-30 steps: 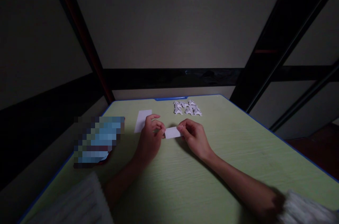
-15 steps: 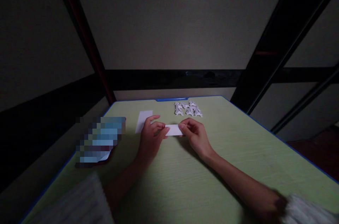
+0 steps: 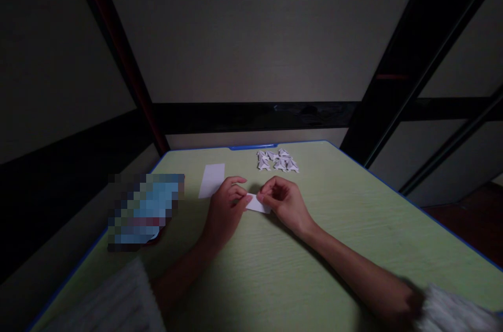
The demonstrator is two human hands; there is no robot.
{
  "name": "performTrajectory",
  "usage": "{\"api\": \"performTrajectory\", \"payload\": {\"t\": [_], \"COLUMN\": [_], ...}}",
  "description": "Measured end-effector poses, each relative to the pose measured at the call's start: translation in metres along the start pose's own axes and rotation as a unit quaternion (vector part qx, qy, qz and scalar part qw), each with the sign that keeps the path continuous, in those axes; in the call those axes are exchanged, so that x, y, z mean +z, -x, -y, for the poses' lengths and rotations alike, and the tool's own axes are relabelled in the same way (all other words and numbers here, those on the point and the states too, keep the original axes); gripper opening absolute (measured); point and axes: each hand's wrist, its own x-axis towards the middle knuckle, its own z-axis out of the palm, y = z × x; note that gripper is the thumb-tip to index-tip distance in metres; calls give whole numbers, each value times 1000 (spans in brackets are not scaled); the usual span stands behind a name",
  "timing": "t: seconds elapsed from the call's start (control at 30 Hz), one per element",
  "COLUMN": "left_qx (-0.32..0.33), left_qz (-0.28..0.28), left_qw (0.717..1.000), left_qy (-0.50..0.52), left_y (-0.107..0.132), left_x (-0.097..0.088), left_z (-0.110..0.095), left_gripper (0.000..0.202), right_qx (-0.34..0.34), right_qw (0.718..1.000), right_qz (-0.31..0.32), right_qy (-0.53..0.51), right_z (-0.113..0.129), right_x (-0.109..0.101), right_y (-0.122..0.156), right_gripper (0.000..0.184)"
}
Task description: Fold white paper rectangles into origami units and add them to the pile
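Note:
Between my two hands is a small white strip of folded paper [image 3: 257, 205], tilted down a little to the right. My left hand [image 3: 228, 206] pinches its left end between thumb and fingers. At the upper edge and right part, the thumb and index finger of my right hand [image 3: 286, 201] are closed on the paper. The fingertips behind the paper are hidden. Just beyond my left hand lies a flat white sheet of paper [image 3: 211, 177]. Several small folded white paper figures [image 3: 277, 160] stand grouped on the table past my right hand.
The light green table [image 3: 251, 279] has a blue rim. At its left side lies a flat object with a dark red edge [image 3: 149, 211], its surface blurred by pixels. A wall panel [image 3: 255, 33] rises behind the table's far edge.
The folded paper has come slightly lower and tilted, and less of it shows. My right hand's fingertips have moved left along its upper edge, closer to my left hand.

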Motion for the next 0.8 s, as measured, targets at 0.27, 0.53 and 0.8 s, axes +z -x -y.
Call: {"api": "performTrajectory", "payload": {"t": [0.27,0.53,0.8], "left_qx": [20,33,26], "left_qz": [-30,-90,-128], "left_qw": [999,995,991], "left_qy": [-15,-9,9], "left_y": [1,0,-1], "left_x": [0,-4,-3], "left_z": [-2,-4,-7], "left_gripper": [18,18,18], "right_qx": [4,1,-20], "right_qw": [1000,999,999], "right_qz": [3,-9,-16], "right_qy": [-26,-35,-27], "right_z": [0,2,2], "right_x": [2,1,-2], "right_y": [-2,-3,-6], "right_gripper": [19,19,19]}}
